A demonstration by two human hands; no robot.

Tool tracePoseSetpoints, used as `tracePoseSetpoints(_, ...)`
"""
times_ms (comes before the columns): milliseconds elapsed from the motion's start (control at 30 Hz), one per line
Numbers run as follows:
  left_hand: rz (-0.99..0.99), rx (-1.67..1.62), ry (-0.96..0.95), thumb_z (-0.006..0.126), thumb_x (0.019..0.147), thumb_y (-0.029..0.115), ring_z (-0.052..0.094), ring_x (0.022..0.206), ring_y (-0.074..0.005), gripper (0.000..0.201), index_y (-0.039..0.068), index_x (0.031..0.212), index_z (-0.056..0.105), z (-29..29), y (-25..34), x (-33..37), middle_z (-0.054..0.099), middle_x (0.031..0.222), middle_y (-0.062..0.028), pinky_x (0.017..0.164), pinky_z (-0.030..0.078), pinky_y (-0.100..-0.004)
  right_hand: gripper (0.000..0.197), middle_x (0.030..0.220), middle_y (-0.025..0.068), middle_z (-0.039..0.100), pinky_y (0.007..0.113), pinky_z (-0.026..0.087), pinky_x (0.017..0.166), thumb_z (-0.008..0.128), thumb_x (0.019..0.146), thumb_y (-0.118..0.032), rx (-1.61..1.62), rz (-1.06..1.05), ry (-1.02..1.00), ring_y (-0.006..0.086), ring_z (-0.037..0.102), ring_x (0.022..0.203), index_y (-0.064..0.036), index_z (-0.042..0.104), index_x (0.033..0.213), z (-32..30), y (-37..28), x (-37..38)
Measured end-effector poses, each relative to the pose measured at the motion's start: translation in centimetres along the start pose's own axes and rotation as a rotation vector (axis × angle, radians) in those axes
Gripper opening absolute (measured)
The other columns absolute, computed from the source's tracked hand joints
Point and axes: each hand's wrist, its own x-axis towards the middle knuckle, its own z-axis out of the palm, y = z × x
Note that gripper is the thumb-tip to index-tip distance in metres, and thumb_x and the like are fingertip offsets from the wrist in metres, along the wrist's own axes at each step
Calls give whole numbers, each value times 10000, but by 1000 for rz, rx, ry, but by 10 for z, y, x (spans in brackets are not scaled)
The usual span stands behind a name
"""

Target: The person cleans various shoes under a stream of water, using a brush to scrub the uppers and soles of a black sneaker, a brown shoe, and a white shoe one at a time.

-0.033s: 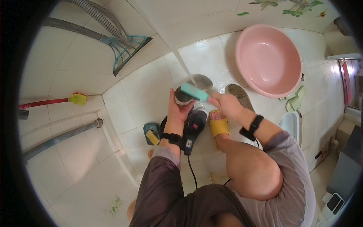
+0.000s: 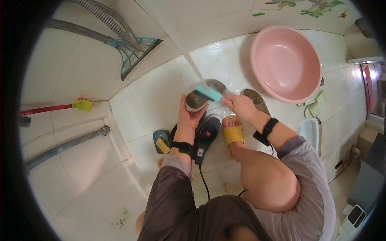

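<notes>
One shoe [image 2: 196, 101] in left hand [image 2: 190, 117], under brush [image 2: 210, 93] in right hand [image 2: 241, 108]

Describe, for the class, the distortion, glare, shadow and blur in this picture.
Head view: tile lines bow toward the dark, rounded border; head view: glare whitens part of the tiled floor; head view: soft shadow lies left of the pink basin; head view: the turquoise brush in the right hand looks slightly blurred.

Pale tiled flr [image 2: 150, 94] (wet nr. ctr.) w/ pink basin [image 2: 285, 66], yellow slipper [image 2: 234, 133], brown-soled shoe [image 2: 255, 101].
</notes>
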Motion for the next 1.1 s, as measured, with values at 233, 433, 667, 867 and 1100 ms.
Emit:
tracePoseSetpoints(233,-7,29,115,451,924,372,528,1189,-349,479,28,1253,506,-14,-2,-25,544,1287,-163,970,453,-549,367,851,162,668,468,500,719,456,946,-441,-163,10,-74,351,648,815,-137,655,1001,15,-25,-7)
tracePoseSetpoints(433,21,78,186,518,919,330,552,1165,-334,434,25,1228,511,-4,-17,-32,556,1274,-152,948,478,-531,377,895,175,676,484,493,764,442,950,-416,-248,78,-149,357,647,865,-112,654,1020,15,-36,-17)
tracePoseSetpoints(667,10,67,116,512,947,327,566,1132,-316,403,37,1227,519,-12,-18,-24,575,1235,-138,935,487,-517,363,854,161,677,482,496,776,432,959,-409,-274,76,-65,360,649,852,-124,618,1084,12,-21,0)
tracePoseSetpoints(867,10,86,103,517,946,339,557,1145,-306,418,38,1237,515,-11,-23,-28,580,1226,-135,947,481,-504,360,961,161,663,469,486,814,422,966,-390,-188,260,31,365,630,924,-99,626,1028,-1,15,32)
tracePoseSetpoints(1100,38,91,107,506,955,344,556,1138,-292,409,43,1233,512,-3,-22,-32,577,1236,-116,972,450,-507,398,982,169,670,455,485,831,426,956,-404,-213,301,-4,346,630,956,-78,646,1019,-1,43,52)
